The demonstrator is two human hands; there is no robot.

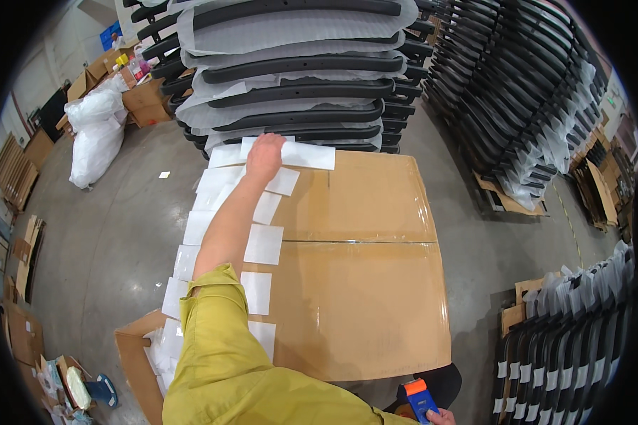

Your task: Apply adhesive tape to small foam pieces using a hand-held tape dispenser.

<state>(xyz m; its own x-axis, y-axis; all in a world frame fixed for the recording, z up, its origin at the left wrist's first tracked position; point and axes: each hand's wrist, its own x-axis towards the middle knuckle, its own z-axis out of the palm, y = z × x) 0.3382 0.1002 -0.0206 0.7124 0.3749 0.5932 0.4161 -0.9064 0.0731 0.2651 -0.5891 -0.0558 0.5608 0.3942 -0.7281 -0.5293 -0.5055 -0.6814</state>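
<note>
Head-worn fisheye, looking down close over cardboard carton (365, 304).

The left hand (265, 157) hides its own fingertips, so whether it pinches a sheet cannot be told. Its forearm and sleeve (223, 333) cover the middles of several white sheets (264, 244) and part of the open box (129, 347), which the lower edge also cuts. That edge crops the right hand (443, 417) and the end of its tool (420, 401). The upper edge cuts the black parts (301, 65); the far-left clutter (136, 67) is too small to identify.
</note>
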